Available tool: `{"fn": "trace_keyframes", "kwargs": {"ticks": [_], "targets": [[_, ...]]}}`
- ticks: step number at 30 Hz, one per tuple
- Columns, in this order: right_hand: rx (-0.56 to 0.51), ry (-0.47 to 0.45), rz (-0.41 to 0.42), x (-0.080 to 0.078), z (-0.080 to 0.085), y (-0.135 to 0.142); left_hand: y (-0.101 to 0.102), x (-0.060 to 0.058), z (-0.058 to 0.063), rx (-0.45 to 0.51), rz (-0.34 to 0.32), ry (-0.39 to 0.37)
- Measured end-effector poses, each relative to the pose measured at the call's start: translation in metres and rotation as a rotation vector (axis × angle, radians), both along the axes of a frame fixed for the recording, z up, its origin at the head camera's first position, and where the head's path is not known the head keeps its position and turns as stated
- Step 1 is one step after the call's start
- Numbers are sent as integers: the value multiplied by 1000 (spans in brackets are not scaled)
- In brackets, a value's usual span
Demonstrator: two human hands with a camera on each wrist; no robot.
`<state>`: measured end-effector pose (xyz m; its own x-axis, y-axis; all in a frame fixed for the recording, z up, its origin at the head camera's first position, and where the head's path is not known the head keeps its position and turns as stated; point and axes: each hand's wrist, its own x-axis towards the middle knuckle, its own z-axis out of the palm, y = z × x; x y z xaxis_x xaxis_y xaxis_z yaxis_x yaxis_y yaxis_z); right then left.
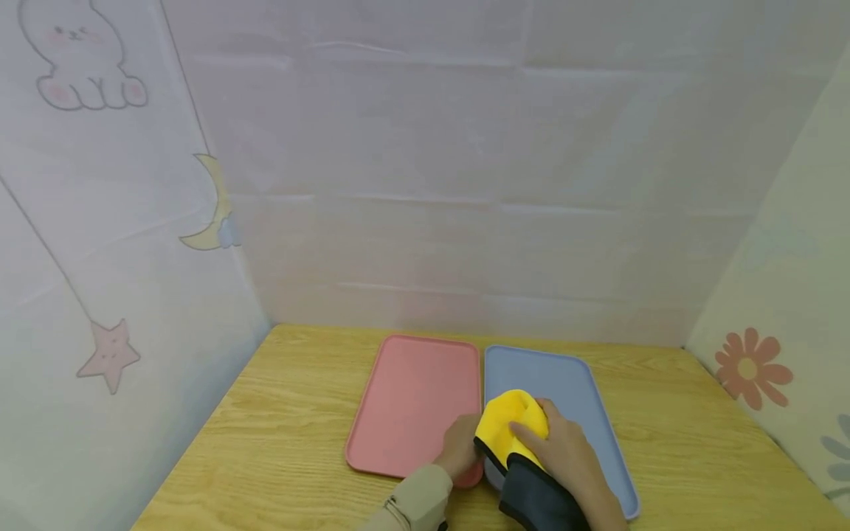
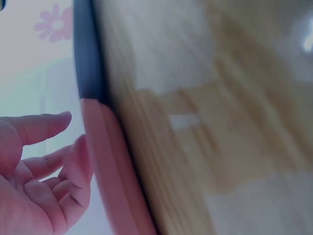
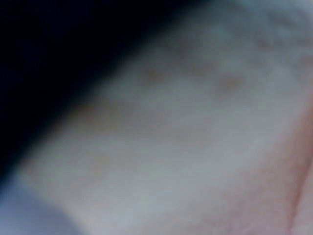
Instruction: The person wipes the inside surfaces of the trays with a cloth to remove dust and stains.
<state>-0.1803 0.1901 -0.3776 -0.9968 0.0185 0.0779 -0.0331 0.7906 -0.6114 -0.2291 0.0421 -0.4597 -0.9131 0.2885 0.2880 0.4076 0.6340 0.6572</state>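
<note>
One cloth (image 1: pixel 508 413) is over the blue tray (image 1: pixel 558 372), not yet released: right hand (image 1: pixel 569 451) grips it; left hand (image 1: pixel 460 445), loosely curled, holds nothing.

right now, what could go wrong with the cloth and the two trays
The left hand is right by the pink tray, so a bump might push it into the blue tray close beside it. The right hand holds the yellow and dark cloth with its dark part spread beside the wrist; that part could snag or drag.
</note>
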Motion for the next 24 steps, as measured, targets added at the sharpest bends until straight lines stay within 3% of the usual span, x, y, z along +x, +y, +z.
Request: {"fn": "trace_keyframes", "kwargs": {"ticks": [3, 10, 16, 24], "targets": [[-7, 8, 0, 0, 1, 1, -6, 0, 3, -49, 14, 22], [-8, -9, -4, 0, 2, 3, -21, -1, 9, 9, 73, -115], [1, -17, -7, -1, 0, 3, -37, -1, 13, -25, 146, -86], [-10, -16, 0, -1, -1, 3, -68, 2, 10, -30, 242, -6]]}}
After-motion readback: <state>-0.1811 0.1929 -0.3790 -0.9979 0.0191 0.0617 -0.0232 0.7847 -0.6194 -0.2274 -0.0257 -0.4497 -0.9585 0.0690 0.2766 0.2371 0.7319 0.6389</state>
